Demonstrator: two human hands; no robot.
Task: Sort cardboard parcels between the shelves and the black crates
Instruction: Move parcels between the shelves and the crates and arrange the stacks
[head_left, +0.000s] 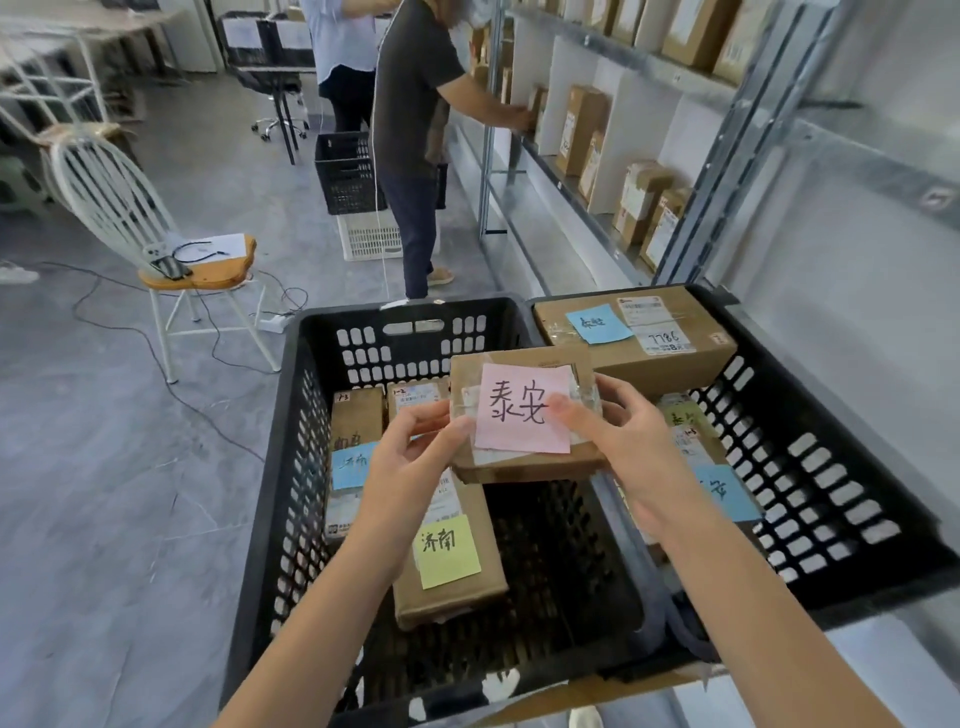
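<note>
I hold a small cardboard parcel (514, 457) with a pink handwritten note (524, 408) on top, above the gap between two black crates. My left hand (410, 457) grips its left edge; my right hand (623, 441) grips its right side, thumb on the note. The left black crate (291, 415) holds parcels: one with a yellow note (447, 553) and one with a blue note (353, 465). The right black crate (831, 467) holds a large parcel with a blue note (597, 323) and others partly hidden by my right arm.
Metal shelves (597, 202) with upright parcels run along the right. A person (415, 130) reaches into them, beside a black crate stacked on a white one (348, 176). A white chair (171, 260) with a wooden seat and loose floor cables (208, 353) sit at left.
</note>
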